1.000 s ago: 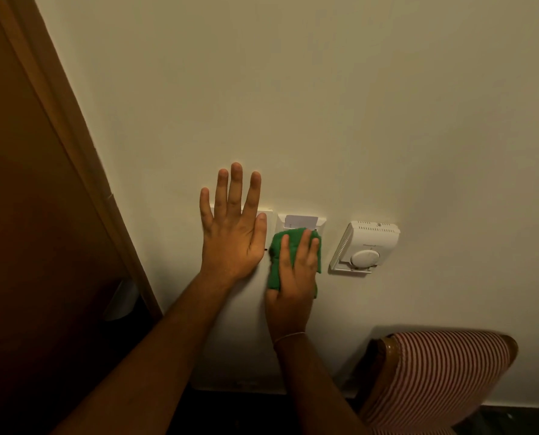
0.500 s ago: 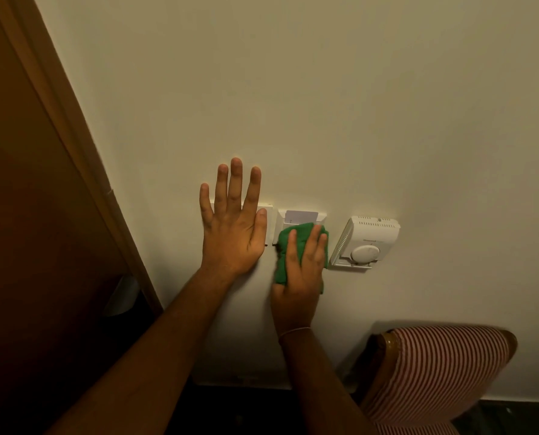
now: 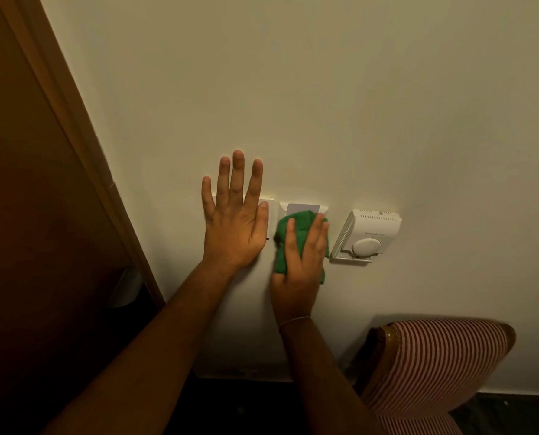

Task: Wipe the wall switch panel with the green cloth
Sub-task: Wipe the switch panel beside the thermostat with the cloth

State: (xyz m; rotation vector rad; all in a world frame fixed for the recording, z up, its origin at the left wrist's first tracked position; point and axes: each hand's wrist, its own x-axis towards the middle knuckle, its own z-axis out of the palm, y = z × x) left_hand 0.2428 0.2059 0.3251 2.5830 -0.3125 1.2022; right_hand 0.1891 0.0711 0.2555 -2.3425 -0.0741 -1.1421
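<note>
Under right hand (image 3: 296,271), green cloth (image 3: 288,229), panel (image 3: 305,208) half-hidden.

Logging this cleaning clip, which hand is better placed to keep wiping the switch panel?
Right hand: it presses the cloth on the panel. Left hand lies flat, empty.

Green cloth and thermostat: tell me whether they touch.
Apart. The head view shows a strip of bare wall between the green cloth under the right hand and the thermostat.
</note>
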